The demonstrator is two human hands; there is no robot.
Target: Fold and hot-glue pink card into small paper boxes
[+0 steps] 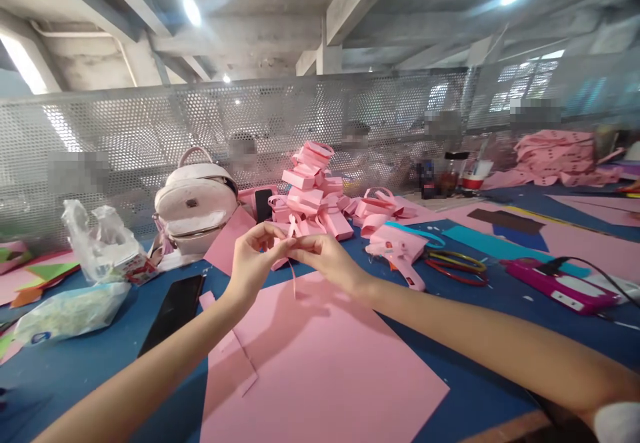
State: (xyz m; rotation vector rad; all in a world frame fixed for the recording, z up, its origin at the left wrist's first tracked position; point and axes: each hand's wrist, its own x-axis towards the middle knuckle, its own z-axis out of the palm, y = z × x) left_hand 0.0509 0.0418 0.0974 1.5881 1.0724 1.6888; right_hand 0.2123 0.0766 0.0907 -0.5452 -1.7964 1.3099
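Note:
My left hand (253, 257) and my right hand (325, 258) meet above the table, fingertips pinching a thin pink foam strip (292, 276) between them. One end of the strip dangles down from the fingers. Below the hands lies a large pink foam sheet (320, 369) on the blue table (480, 389). Just behind the hands stands a pile of folded pink foam pieces (310, 193).
A pink glue gun (400, 251) lies right of the hands, by coloured rings (457, 266) and a magenta device (560, 286) with a black cable. On the left are a white backpack (195, 203), a black phone (173, 309) and plastic bags (100, 243). A perforated metal screen (150, 129) closes the back.

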